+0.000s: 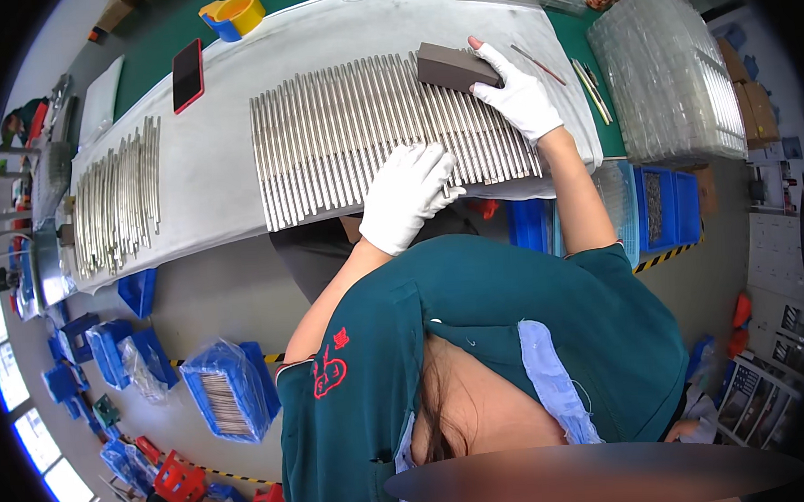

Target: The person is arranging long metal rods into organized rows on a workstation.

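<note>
A long row of slim silvery metal rods (pixel 334 133) lies side by side on the white-covered table. My right hand (pixel 526 102), in a white glove with one bare fingertip showing, grips the right end of a dark grey-brown rectangular block (pixel 452 67). The block rests across the far ends of rods in the right part of the row. At the row's near edge is my left hand (pixel 409 197), also white-gloved. Its fingers are curled together over the rods' near ends; whatever they pinch is hidden. A second, uneven group of rods (pixel 117 201) lies farther left.
A phone (pixel 188 75) and a yellow-blue tape roll (pixel 233 16) lie toward the back. Pens (pixel 591 90) and a thin brown stick (pixel 537 64) are at the right. Stacked clear plastic trays (pixel 663 74) rise beyond them. Blue bins (pixel 665 205) stand below.
</note>
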`<state>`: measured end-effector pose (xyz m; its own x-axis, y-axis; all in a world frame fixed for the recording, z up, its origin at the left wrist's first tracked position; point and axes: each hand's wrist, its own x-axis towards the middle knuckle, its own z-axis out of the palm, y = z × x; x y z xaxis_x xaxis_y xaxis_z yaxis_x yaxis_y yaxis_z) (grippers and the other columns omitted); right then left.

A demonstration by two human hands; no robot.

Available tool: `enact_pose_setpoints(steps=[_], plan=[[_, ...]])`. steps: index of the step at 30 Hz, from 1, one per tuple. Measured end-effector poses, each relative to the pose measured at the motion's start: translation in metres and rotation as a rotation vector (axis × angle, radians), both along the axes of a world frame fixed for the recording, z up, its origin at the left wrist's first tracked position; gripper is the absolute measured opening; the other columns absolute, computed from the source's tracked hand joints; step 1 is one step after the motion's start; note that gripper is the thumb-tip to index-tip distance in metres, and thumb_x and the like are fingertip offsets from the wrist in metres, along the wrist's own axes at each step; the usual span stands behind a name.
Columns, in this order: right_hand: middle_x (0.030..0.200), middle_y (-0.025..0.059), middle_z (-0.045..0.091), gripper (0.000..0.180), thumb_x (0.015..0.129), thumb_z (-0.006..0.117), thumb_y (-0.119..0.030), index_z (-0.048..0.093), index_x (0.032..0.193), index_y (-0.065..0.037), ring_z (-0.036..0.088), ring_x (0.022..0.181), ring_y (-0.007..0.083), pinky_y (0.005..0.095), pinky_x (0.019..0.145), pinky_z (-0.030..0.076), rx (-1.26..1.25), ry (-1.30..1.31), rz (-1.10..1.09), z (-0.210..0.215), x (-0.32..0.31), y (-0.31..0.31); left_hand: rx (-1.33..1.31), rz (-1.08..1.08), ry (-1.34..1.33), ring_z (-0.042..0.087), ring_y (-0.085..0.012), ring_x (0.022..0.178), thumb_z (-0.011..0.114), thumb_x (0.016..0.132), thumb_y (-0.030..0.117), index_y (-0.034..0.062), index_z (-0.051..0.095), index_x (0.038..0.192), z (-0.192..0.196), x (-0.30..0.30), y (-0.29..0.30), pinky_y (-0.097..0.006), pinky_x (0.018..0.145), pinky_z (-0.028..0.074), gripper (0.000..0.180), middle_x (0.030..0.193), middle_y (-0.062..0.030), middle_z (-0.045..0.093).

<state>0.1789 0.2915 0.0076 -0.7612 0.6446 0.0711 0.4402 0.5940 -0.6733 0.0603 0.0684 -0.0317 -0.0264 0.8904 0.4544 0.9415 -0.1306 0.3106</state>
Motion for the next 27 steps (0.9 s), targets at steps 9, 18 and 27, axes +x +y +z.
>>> enact_pose_setpoints(steps=[9, 18, 27], plan=[[0.137, 0.0077, 0.064, 0.053, 0.089, 0.072, -0.013, 0.060, 0.141, -0.012, 0.059, 0.124, 0.0188, 0.0319, 0.108, 0.044, -0.271, -0.054, 0.307, 0.029, -0.027, -0.016, 0.291, 0.003, -0.102, 0.065, -0.0320, 0.088, 0.081, 0.079, 0.025, 0.0060, 0.062, 0.114, -0.001, 0.002, 0.003, -0.040, 0.076, 0.054, 0.044, 0.104, -0.0117, 0.065], [0.131, 0.0070, 0.068, 0.049, 0.088, 0.069, -0.006, 0.063, 0.136, -0.011, 0.062, 0.118, 0.0162, 0.0302, 0.105, 0.047, -0.355, 0.085, 0.337, 0.019, -0.012, 0.011, 0.258, 0.007, -0.140, 0.063, -0.0288, 0.087, 0.080, 0.080, 0.025, 0.0068, 0.063, 0.109, 0.004, 0.004, 0.004, -0.037, 0.076, 0.053, 0.039, 0.102, -0.0093, 0.065], [0.133, 0.0082, 0.066, 0.052, 0.086, 0.070, -0.009, 0.061, 0.138, -0.008, 0.059, 0.122, 0.0179, 0.0317, 0.108, 0.044, -0.559, 0.032, 0.331, 0.023, -0.005, 0.029, 0.141, -0.008, -0.213, 0.058, -0.0289, 0.085, 0.075, 0.083, 0.027, 0.0092, 0.060, 0.098, 0.009, 0.005, 0.004, -0.038, 0.074, 0.049, 0.028, 0.093, -0.0080, 0.058]])
